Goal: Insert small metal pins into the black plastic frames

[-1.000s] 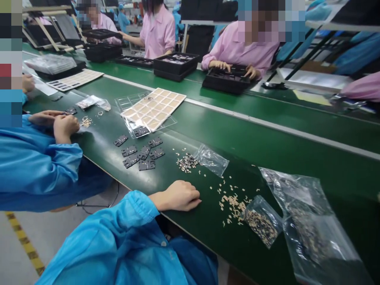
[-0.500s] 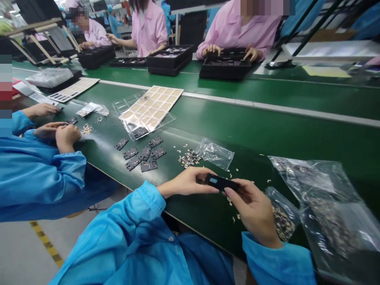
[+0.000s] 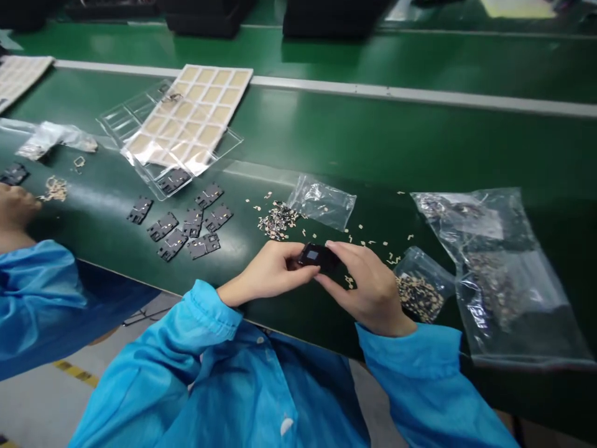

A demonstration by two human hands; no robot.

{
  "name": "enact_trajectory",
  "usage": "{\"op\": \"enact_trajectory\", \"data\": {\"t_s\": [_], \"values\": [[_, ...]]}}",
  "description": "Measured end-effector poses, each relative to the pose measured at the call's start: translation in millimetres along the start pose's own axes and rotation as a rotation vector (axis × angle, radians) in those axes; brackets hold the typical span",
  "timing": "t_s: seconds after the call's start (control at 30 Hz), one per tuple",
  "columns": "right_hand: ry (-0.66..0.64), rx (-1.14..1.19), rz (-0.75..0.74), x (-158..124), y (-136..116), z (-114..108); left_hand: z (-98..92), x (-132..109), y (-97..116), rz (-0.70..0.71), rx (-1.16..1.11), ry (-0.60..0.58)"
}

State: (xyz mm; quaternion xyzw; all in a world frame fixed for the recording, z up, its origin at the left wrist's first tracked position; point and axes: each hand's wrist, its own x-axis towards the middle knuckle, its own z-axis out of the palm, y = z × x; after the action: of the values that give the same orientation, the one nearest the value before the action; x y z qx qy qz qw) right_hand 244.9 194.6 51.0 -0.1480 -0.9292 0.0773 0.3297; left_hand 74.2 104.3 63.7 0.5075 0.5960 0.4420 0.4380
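A small black part (image 3: 319, 255) with a bluish-grey square is held between my two hands, over the green table's near edge. My left hand (image 3: 275, 269) pinches its left end between thumb and fingers. The fingers of my right hand (image 3: 366, 283) grip its right side. Just beyond my hands lies a pile of tiny metal pieces (image 3: 278, 220), beside a clear plastic bag (image 3: 323, 200). Several flat black parts (image 3: 192, 222) lie to the left. Right of my right hand is a small bag of tiny pieces (image 3: 420, 292).
A card with a grid of tan squares (image 3: 198, 112) lies over a clear tray (image 3: 114, 121). A large clear bag (image 3: 504, 280) rests at the right. At the left edge are a co-worker's hand (image 3: 16, 208) and blue sleeve. Black boxes (image 3: 326, 18) stand at the back.
The view has tilted down, so the people across the table are out of sight. My hands still hold the black part, which now shows less of its length between them.
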Motion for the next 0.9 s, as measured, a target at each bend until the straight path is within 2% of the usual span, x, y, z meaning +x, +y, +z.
{"op": "enact_trajectory", "data": {"t_s": [0.17, 0.2, 0.23, 0.37, 0.43, 0.5, 0.57, 0.67, 0.8, 0.9], "values": [[-0.048, 0.019, 0.019, -1, 0, -4, -5.3, 0, 5, -0.004, 0.036, -0.067], [-0.08, 0.031, 0.026, -2, 0, -4, -7.8, 1, 5, -0.006, 0.064, -0.05], [-0.126, 0.042, 0.026, -3, -1, -3, -10.8, 1, 4, -0.004, 0.114, 0.002], [-0.374, 0.072, -0.024, -7, -3, 0, -25.0, 4, -6, 0.058, 0.484, 0.343], [-0.436, 0.071, -0.033, -8, -5, 0, -31.5, 7, -12, 0.125, 0.705, 0.381], [-0.454, 0.067, -0.037, -8, -6, 0, -36.6, 9, -14, 0.188, 0.92, 0.302], [-0.443, 0.064, -0.036, -8, -6, -1, -40.6, 11, -11, 0.222, 1.121, 0.171], [-0.389, 0.09, -0.007, -9, -7, -2, -44.7, 16, -3, 0.235, 1.315, 0.001], [-0.286, 0.177, 0.049, -8, -7, -4, -43.9, 30, 6, 0.242, 1.419, -0.074], [-0.26, 0.294, 0.125, -7, -8, -6, -39.2, 43, 9, 0.231, 1.468, -0.107]]}}
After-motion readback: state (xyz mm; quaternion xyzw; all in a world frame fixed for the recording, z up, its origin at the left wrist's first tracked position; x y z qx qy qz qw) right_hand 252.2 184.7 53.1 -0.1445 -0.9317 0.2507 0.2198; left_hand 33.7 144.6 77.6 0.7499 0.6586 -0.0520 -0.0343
